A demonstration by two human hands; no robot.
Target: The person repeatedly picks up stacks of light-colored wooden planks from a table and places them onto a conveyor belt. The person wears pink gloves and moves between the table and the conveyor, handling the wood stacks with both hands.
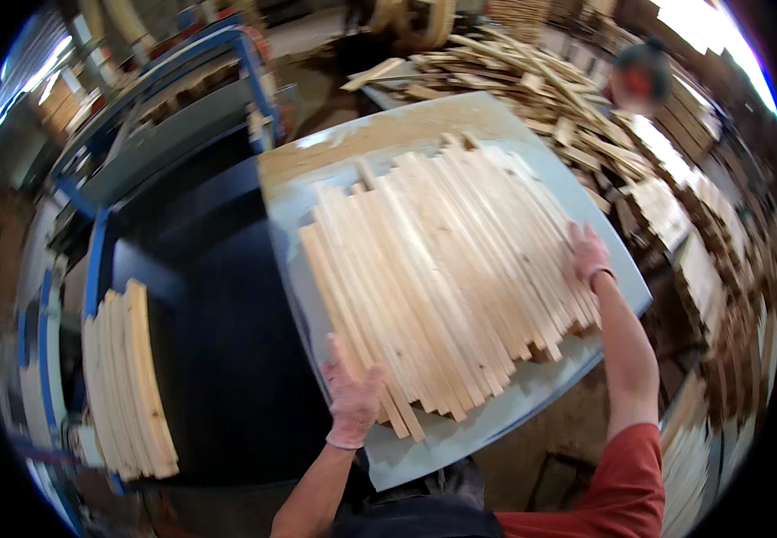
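A row of pale wooden strips (442, 269) lies side by side on a light blue-grey table (442, 444), their ends uneven. My left hand (352, 399), in a pinkish glove, is at the near left corner of the row, fingers stretched out and thumb spread toward the strip ends. On the opposite side, my right hand (589, 251), gloved too, rests its extended fingers along the outermost right strip. Neither hand is wrapped round a strip; both are open at the row's two sides.
Left of the table is a dark belt-like surface (227, 359) in a blue frame (95, 260), carrying a smaller group of wooden strips (128, 386). A heap of loose wood pieces (532, 81) lies beyond the table. Stacked wood (711, 278) stands at the right, with a person (641, 76) farther back.
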